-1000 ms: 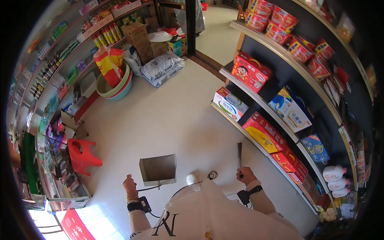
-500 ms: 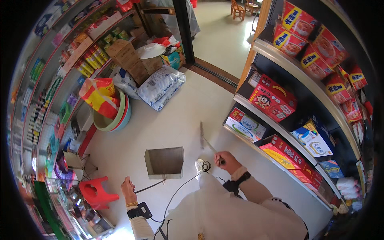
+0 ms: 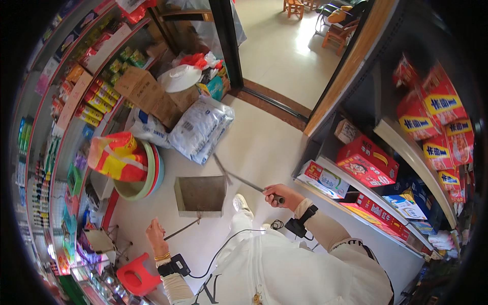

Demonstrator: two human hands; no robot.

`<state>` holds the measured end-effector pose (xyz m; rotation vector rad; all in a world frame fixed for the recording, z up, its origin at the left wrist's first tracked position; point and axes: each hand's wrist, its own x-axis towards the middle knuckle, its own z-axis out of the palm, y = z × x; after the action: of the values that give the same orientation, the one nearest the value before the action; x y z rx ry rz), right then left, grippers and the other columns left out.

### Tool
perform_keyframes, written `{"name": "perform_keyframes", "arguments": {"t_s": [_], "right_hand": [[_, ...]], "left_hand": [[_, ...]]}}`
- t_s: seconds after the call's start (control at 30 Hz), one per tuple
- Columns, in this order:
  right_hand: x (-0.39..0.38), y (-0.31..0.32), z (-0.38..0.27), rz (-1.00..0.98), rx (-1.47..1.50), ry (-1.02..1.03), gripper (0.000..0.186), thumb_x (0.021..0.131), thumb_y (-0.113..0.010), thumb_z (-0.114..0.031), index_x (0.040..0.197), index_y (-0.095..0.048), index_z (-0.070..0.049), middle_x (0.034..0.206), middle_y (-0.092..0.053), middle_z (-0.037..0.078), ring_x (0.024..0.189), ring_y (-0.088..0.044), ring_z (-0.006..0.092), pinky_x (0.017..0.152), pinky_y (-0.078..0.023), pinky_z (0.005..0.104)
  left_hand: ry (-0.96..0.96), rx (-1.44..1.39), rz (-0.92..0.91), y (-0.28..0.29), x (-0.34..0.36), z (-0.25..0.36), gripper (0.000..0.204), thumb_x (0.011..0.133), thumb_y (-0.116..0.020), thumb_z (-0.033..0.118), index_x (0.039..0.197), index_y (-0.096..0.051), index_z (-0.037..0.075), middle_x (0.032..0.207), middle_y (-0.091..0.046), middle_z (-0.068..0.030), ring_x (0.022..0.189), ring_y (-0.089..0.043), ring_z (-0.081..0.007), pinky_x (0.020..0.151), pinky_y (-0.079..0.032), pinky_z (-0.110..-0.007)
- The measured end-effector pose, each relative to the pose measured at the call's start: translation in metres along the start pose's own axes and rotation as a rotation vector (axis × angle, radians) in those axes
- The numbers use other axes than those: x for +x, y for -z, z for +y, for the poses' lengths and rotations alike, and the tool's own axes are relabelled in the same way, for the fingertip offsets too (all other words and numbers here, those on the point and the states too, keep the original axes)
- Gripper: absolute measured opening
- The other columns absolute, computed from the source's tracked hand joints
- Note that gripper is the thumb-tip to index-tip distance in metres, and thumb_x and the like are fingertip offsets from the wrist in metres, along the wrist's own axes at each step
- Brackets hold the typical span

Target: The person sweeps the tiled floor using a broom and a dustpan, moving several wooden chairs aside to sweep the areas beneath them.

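Pale floor (image 3: 274, 147) is stretching between stocked shelves (image 3: 409, 150); nested tubs (image 3: 132, 189) are holding a red-and-yellow bag (image 3: 122, 160); just right of them, a metal dustpan (image 3: 201, 195) is sitting beside a broom (image 3: 246, 183). The left hand (image 3: 158, 237) is holding the dustpan's handle (image 3: 182, 230) in curled fingers, the right hand (image 3: 282, 196) gripping the broom.

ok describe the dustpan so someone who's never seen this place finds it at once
On the pale floor, find the nested round basins at the picture's left. Just to their right and slightly lower is the dustpan, with its thin rod handle running to the left hand. Its boxy grey pan with squared edges sets it apart from those round, coloured basins.
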<state>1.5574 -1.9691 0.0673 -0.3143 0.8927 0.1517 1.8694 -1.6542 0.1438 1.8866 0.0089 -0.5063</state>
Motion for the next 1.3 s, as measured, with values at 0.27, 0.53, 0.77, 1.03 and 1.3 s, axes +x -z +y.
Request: {"name": "perform_keyframes", "arguments": {"t_s": [0.27, 0.53, 0.77, 1.03, 1.3], "right_hand": [[0.099, 0.036, -0.116, -0.126, 0.554, -0.276, 0.007, 0.081, -0.044, -0.003, 0.076, -0.040, -0.004, 0.069, -0.045, 0.002, 0.049, -0.045, 0.0060, 0.042, -0.035, 0.0179], [0.073, 0.107, -0.319, -0.120, 0.658, 0.054, 0.009, 0.075, -0.045, 0.001, 0.082, -0.042, 0.003, 0.079, -0.043, 0.006, 0.060, -0.048, 0.0084, 0.046, -0.038, 0.0189], [0.072, 0.136, -0.513, 0.396, -0.046, 0.359, 0.008, 0.077, -0.051, -0.001, 0.069, -0.049, 0.000, 0.059, -0.048, 0.005, 0.051, -0.048, 0.0118, 0.041, -0.035, 0.0231], [0.118, 0.135, -0.521, 0.639, -0.276, 0.725, 0.027, 0.068, -0.054, 0.006, 0.095, -0.047, 0.005, 0.062, -0.051, 0.008, 0.044, -0.050, 0.0152, 0.038, -0.038, 0.0278], [0.043, 0.108, -0.521, 0.074, 0.558, 0.416, 0.008, 0.081, -0.050, -0.005, 0.087, -0.046, -0.006, 0.068, -0.047, 0.003, 0.050, -0.044, 0.0041, 0.038, -0.032, 0.0170]], "left_hand": [[0.047, 0.124, -0.021, -0.077, 0.093, 0.056, 0.032, 0.082, -0.053, 0.021, 0.055, -0.038, 0.011, 0.051, -0.035, 0.0040, 0.046, -0.035, -0.0063, 0.044, -0.030, -0.023], [0.086, 0.113, -0.100, -0.145, 0.146, 0.098, 0.034, 0.083, -0.052, 0.019, 0.054, -0.038, 0.011, 0.049, -0.035, 0.0034, 0.046, -0.034, -0.0062, 0.044, -0.029, -0.023], [0.152, 0.139, -0.053, -0.250, 0.170, 0.143, 0.037, 0.085, -0.052, 0.020, 0.052, -0.038, 0.011, 0.047, -0.035, 0.0027, 0.043, -0.034, -0.0070, 0.043, -0.028, -0.023], [0.184, 0.157, -0.145, -0.364, 0.202, 0.187, 0.037, 0.085, -0.051, 0.020, 0.052, -0.037, 0.012, 0.047, -0.035, 0.0024, 0.044, -0.035, -0.0072, 0.043, -0.029, -0.022], [0.161, 0.112, -0.338, -0.417, 0.234, 0.206, 0.034, 0.084, -0.052, 0.019, 0.054, -0.040, 0.012, 0.049, -0.036, 0.0028, 0.046, -0.036, -0.0071, 0.046, -0.031, -0.022]]}}
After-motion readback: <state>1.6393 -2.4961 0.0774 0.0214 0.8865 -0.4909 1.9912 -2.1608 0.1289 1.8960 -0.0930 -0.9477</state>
